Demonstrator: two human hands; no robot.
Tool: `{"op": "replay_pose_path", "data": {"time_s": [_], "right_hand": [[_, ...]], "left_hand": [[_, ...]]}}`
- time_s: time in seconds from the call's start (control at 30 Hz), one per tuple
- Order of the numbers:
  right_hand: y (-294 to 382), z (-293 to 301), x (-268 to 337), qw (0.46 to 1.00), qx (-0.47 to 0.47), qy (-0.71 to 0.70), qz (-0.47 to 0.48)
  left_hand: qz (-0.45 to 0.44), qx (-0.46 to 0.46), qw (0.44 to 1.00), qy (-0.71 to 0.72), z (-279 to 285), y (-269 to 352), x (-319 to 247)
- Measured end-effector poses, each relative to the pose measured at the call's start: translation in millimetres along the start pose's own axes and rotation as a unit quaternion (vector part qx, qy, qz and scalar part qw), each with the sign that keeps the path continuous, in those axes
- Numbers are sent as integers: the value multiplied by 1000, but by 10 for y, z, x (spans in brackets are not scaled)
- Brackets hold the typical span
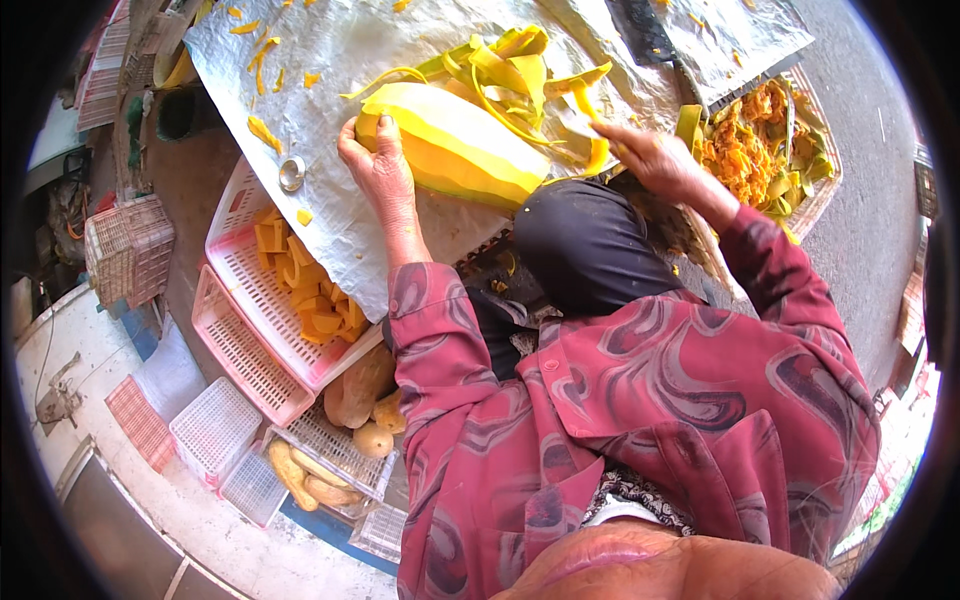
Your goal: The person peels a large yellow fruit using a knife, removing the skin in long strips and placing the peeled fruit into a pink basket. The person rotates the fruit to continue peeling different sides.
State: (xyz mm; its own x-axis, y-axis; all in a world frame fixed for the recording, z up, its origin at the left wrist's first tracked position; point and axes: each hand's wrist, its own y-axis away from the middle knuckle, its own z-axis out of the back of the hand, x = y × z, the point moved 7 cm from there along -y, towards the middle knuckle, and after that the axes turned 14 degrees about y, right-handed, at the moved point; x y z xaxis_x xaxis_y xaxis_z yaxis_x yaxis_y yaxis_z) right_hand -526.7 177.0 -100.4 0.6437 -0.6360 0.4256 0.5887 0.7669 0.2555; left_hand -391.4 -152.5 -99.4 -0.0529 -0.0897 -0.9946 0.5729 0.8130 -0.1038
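Note:
A large, partly peeled yellow pumpkin [465,146] lies on the pale plastic sheet of the table [330,37], its near end by my knee. My left hand [381,154] holds its left end, thumb on top. Green peel remains at that end. To the right of the pumpkin, my right hand [652,154] grips a blade-like tool [576,121], probably a peeler, largely hidden by fingers and peel. A yellow strip of peel hangs beside the tool. Long green-yellow peelings [517,71] are heaped just beyond the pumpkin.
A metal ring [292,173] lies on the sheet at left. A pink-white crate [247,247] with cut pumpkin pieces [307,289] stands below the table's left edge. At right, a basket [823,187] holds pulp and peels [757,142]. Whole squashes [360,390] and more crates lie lower left.

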Motion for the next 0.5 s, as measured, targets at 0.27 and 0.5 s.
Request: {"op": "replay_pose_path", "data": {"time_s": [0.27, 0.5], "right_hand": [[-1752, 227, 1623, 973, -36, 108, 198], [-1370, 449, 1705, 945, -61, 202, 252]], "left_hand": [[-36, -25, 997, -63, 87, -62, 105], [-49, -25, 995, -88, 61, -58, 81]]}}
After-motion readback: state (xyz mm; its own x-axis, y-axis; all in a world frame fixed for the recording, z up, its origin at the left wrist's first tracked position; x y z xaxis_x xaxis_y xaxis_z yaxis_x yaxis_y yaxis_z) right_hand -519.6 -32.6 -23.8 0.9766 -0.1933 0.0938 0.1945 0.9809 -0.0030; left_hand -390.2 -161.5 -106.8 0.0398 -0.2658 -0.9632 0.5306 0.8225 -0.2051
